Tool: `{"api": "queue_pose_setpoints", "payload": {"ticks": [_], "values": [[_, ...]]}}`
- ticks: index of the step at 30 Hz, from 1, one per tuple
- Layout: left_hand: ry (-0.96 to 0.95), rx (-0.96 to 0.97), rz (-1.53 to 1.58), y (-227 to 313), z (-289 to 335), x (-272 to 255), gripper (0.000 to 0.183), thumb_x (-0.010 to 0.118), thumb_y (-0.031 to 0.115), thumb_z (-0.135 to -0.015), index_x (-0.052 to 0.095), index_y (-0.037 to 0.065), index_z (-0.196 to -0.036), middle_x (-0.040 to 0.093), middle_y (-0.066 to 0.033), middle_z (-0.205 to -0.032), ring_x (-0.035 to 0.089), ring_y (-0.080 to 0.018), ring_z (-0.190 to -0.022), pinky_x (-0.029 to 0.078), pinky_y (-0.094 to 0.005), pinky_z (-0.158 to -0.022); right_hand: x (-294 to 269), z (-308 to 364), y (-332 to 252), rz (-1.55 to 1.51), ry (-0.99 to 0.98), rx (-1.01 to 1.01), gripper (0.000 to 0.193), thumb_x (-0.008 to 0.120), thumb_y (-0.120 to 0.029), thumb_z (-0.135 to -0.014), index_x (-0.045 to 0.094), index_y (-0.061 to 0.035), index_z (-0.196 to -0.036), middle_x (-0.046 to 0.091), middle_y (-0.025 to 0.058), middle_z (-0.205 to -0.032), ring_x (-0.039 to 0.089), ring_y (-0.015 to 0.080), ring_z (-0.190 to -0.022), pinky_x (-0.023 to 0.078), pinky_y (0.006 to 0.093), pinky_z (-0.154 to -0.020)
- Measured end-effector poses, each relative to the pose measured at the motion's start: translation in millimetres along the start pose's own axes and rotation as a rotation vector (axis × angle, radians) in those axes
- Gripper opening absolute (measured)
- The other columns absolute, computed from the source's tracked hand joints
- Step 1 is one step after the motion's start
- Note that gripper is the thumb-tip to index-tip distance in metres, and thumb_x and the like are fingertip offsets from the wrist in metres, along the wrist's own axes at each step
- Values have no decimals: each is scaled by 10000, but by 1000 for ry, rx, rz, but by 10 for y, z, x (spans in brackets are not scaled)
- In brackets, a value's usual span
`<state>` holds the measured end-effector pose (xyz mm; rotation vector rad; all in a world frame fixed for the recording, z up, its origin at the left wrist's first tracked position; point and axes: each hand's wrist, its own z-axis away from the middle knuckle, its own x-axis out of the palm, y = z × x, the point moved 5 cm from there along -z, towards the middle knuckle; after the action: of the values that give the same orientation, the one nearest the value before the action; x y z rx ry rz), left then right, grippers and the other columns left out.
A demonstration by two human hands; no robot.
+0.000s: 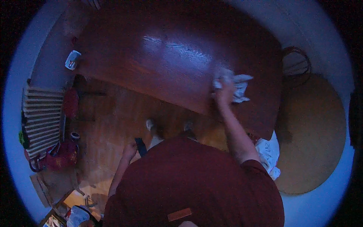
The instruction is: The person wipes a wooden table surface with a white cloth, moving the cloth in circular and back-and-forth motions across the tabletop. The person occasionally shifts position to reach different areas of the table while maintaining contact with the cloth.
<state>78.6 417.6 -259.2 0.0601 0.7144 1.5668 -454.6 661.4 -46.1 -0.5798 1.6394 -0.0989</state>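
Observation:
My right arm reaches out over the dark reddish-brown wooden table (162, 77). On its top my right hand (224, 92) grips a crumpled white cloth (241, 86), pressing it against the wood near the right-hand part of the near edge. Fingers and part of the cloth are smeared by motion. Low at my left side, away from the table, my left hand (129, 150) is closed on a dark, flat, rectangular object (141, 146); its exact kind cannot be made out in the dim light.
A round tan tabletop or board (312, 140) stands at the right, beside a white plastic bag (269, 153). At the table's left end sits a small white container (72, 60). A ribbed radiator (43, 121) and a red bag (62, 156) are on the left, with a wooden chair (56, 185) below.

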Motion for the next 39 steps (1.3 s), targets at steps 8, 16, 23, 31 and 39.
{"api": "queue_pose_setpoints", "payload": {"ticks": [8, 16, 23, 31, 39], "values": [[59, -22, -152, -344, -333, -822, 441, 591, 312, -857, 566, 78, -1230, 653, -154, -1084, 618, -297, -1027, 471, -372, -866, 578, 793, -2264, -163, -402, -748, 238, 594, -108, -784, 688, -176, -991, 535, 132, -1205, 507, 340, -1051, 420, 425, -898], [93, 90, -69, -207, -336, -1349, 381, 606, 315, -860, 638, 38, -1120, 664, -176, -1023, 645, -248, -939, 487, -345, -815, -498, 302, 553, 214, -27, 337, 341, 638, -114, -737, 671, -187, -1069, 546, 149, -1173, 567, 341, -1009, 470, 418, -871], [81, 126, -435, 980, 201, -1585, 377, 595, 346, -853, 646, 51, -1083, 665, -175, -995, 638, -321, -909, 485, -416, -784, 247, 94, -1068, -126, 45, 13, 355, 658, -117, -700, 671, -176, -1050, 549, 167, -1161, 505, 359, -1083, 412, 438, -910], [27, 72, -573, 1024, -256, -1641, 352, 555, 299, -864, 621, 52, -1106, 649, -194, -1024, 627, -343, -948, 483, -431, -796, 747, 56, -1816, -553, -355, -304, 239, 652, -182, -743, 695, -179, -978, 569, 132, -1186, 533, 331, -1067, 425, 424, -908], [-7, 158, -629, 1588, -55, -1686, 313, 558, 227, -859, 620, 61, -1116, 656, -198, -983, 638, -335, -918, 493, -410, -781, -375, -627, 921, 103, 173, 171, 286, 604, -173, -786, 665, -150, -1065, 587, 130, -1118, 565, 321, -978, 493, 421, -782]]}}
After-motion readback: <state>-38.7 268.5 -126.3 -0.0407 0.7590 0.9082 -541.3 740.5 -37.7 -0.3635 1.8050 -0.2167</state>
